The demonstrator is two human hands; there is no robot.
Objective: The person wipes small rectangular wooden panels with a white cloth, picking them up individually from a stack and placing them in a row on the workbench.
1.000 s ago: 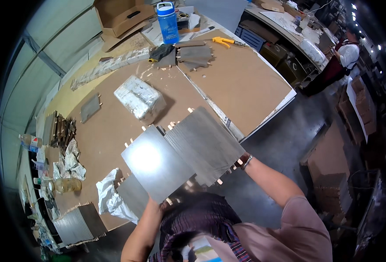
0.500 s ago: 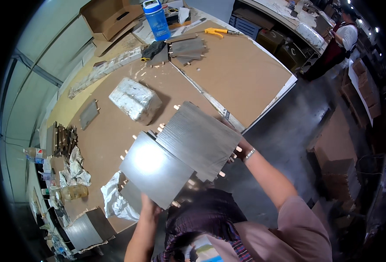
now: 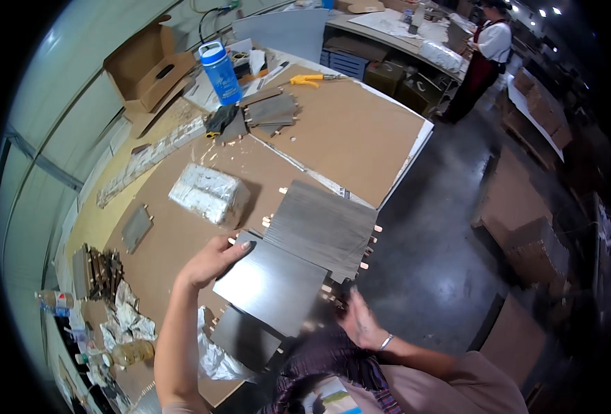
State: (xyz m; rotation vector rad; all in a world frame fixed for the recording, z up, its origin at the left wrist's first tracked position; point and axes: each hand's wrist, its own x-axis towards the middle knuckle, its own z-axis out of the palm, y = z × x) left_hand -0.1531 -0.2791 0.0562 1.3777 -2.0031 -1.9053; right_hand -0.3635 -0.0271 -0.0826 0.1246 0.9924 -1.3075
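Two stacks of grey rectangular panels with pale wooden pegs at their edges lie before me. My left hand [image 3: 212, 262] grips the far left corner of the smooth, shiny panel [image 3: 271, 286], thumb on top and the other fingers mostly out of sight. Right beside it lies the darker, grained panel [image 3: 323, 228]. My right hand [image 3: 361, 323] is at the near right, palm showing and fingers stretched toward the pegged edges; whether it touches them is hard to see. Another grey panel [image 3: 245, 338] shows partly under the shiny one.
A foil-wrapped block [image 3: 209, 195] sits on the brown-covered table [image 3: 160, 228]. Farther back are a blue bottle [image 3: 220, 76], a yellow air gun [image 3: 307, 81], loose panels [image 3: 271, 110] and an open cardboard box [image 3: 147, 76]. Bottles [image 3: 131, 352] stand left. Another person [image 3: 485, 55] stands far right.
My left hand has gone from the shiny panel's near edge to its far left corner. My right hand has left the grained panel's right side and come nearer to me.
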